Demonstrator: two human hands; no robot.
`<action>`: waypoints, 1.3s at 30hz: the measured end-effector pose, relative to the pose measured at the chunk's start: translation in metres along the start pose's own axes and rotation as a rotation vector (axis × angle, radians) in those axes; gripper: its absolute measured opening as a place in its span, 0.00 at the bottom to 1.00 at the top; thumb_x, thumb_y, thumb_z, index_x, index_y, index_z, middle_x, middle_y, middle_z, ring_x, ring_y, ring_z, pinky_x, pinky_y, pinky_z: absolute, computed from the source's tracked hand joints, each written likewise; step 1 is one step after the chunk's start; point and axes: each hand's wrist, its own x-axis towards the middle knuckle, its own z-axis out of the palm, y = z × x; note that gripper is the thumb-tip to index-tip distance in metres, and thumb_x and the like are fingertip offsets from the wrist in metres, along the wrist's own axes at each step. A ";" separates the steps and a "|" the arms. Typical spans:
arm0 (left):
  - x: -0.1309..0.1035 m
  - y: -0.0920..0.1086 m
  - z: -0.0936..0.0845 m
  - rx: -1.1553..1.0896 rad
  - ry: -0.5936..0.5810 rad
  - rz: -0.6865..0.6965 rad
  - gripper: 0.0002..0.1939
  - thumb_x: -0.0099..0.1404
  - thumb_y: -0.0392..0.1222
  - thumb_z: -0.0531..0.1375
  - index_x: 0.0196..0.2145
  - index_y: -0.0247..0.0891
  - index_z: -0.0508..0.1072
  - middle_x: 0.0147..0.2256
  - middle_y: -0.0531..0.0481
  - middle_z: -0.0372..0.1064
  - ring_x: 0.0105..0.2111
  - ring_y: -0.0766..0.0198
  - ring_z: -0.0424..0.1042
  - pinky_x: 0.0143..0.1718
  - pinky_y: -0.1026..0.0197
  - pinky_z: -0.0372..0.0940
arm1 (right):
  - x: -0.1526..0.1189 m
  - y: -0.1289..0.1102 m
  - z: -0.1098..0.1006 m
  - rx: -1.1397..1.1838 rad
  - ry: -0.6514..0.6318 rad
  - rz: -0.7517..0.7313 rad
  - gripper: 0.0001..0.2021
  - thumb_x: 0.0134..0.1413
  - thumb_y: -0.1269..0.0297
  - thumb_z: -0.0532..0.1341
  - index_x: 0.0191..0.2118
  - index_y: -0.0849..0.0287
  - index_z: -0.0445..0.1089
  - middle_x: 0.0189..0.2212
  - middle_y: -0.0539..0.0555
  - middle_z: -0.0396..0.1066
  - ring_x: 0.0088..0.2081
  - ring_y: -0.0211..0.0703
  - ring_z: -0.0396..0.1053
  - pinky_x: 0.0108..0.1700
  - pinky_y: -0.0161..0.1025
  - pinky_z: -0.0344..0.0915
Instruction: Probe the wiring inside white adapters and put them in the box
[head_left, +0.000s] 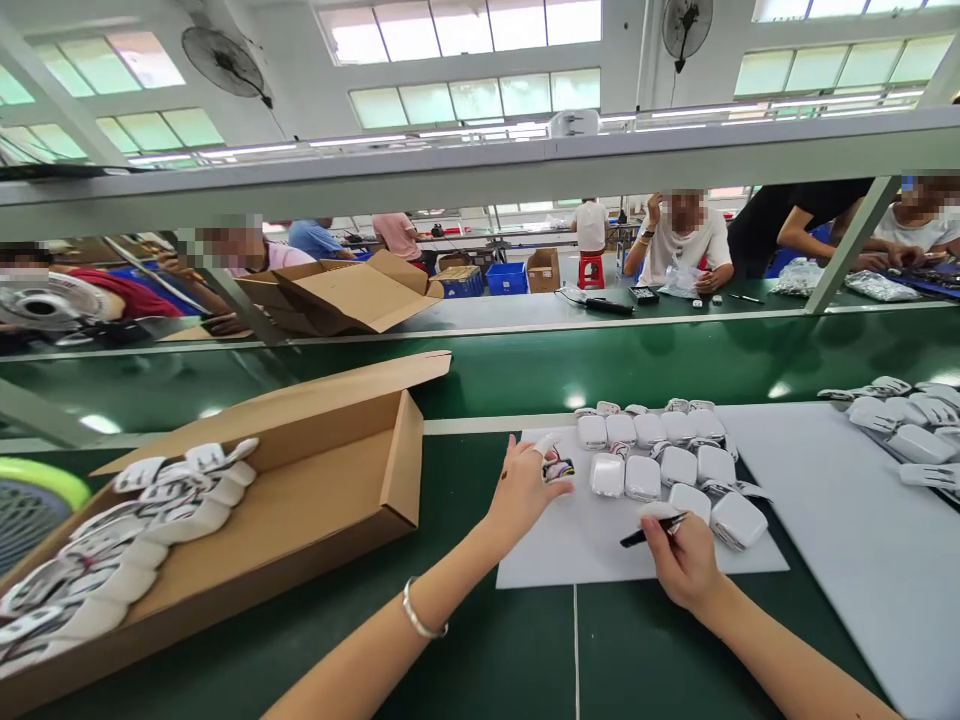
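Roughly fifteen: white plastic casings (660,455) clustered on the white foam sheet (570,545), mostly laid in rows, a few loose at the edges.
Done, as judged: stacked white parts (127,535) already fill the left end of the open cardboard box (330,500).
Left, as judged: the whole cluster on the sheet; most of the box is bare.
Left hand (521,490): fingers pinched on one small casing with coloured wires (556,465) showing, at the sheet's left edge.
Right hand (684,560): fingers closed around a black pen-like tool (651,532), its tip beside the nearest casing.
Appearance: glossy, rounded, palm-sized shells.
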 end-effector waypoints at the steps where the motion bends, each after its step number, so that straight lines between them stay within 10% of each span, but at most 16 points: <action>1: -0.012 0.005 0.003 -0.014 -0.007 0.026 0.19 0.46 0.42 0.69 0.36 0.39 0.69 0.36 0.50 0.70 0.46 0.51 0.67 0.56 0.40 0.53 | 0.000 0.000 0.001 -0.015 0.046 0.026 0.14 0.61 0.68 0.51 0.23 0.59 0.61 0.15 0.46 0.58 0.17 0.34 0.57 0.21 0.33 0.52; 7: -0.054 0.019 0.021 -0.074 0.022 0.344 0.33 0.50 0.40 0.68 0.52 0.41 0.61 0.40 0.49 0.70 0.43 0.55 0.70 0.46 0.53 0.67 | 0.003 0.001 0.008 -0.078 0.176 0.232 0.20 0.61 0.64 0.52 0.17 0.58 0.52 0.12 0.44 0.51 0.15 0.32 0.50 0.19 0.34 0.47; 14: -0.055 0.003 0.032 -0.080 0.315 0.686 0.18 0.59 0.41 0.61 0.47 0.37 0.63 0.34 0.47 0.70 0.31 0.62 0.72 0.28 0.64 0.69 | 0.001 0.001 0.017 -0.070 0.132 0.292 0.21 0.61 0.61 0.52 0.17 0.58 0.52 0.12 0.44 0.50 0.16 0.31 0.50 0.19 0.33 0.47; 25: -0.064 0.003 0.036 -0.315 0.292 0.574 0.17 0.59 0.36 0.61 0.47 0.37 0.64 0.35 0.47 0.71 0.33 0.63 0.73 0.33 0.63 0.71 | 0.008 -0.002 0.023 -0.129 0.125 0.451 0.22 0.58 0.59 0.56 0.16 0.59 0.51 0.12 0.44 0.48 0.16 0.30 0.48 0.18 0.32 0.46; 39: -0.057 -0.001 0.035 -0.461 0.204 0.575 0.17 0.59 0.37 0.62 0.47 0.38 0.67 0.36 0.48 0.72 0.36 0.62 0.73 0.38 0.60 0.72 | 0.016 0.004 0.034 -0.089 -0.039 0.267 0.21 0.62 0.61 0.51 0.17 0.59 0.55 0.10 0.46 0.55 0.15 0.31 0.54 0.19 0.32 0.48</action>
